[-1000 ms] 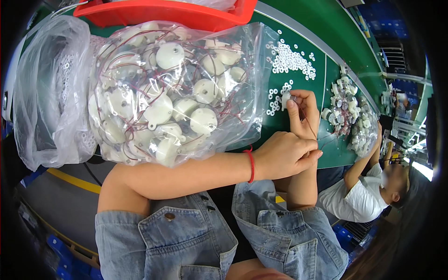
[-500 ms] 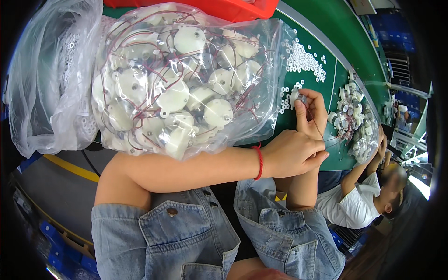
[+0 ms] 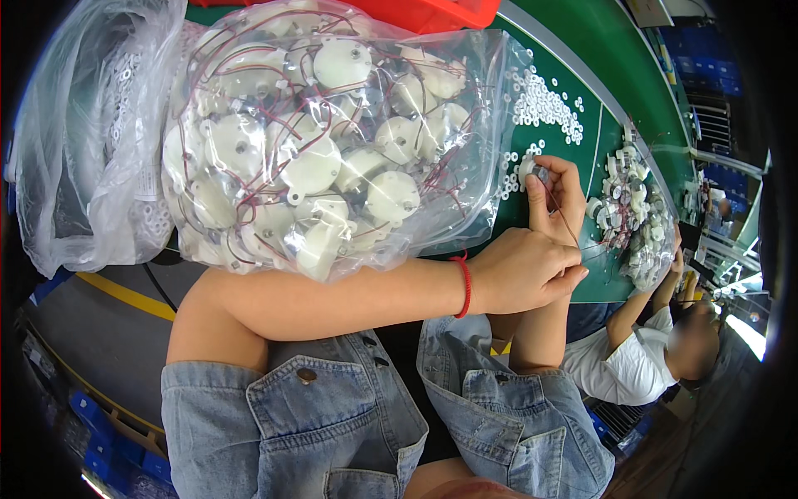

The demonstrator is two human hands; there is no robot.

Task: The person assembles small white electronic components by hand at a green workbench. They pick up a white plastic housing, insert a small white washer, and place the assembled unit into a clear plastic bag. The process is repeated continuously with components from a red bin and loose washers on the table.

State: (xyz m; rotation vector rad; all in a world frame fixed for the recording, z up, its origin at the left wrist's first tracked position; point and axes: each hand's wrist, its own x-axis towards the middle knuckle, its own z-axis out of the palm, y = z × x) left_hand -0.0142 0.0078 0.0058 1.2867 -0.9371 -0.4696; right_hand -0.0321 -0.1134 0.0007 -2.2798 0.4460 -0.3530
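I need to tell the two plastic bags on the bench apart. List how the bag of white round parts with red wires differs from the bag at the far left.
The bag of round parts is clear and taut, bulging with white discs and red wires; the left bag is cloudier, crumpled and slack. The left bag holds much smaller white ring-like pieces. The bag of round parts lies nearer the left hand. Both are plastic and lie on the green bench.

Two clear plastic bags: one with white round motors at 12 o'clock, too many to count, one with small washers at 10 o'clock. One red bin at 12 o'clock. Two hands, left and right, at 3 o'clock
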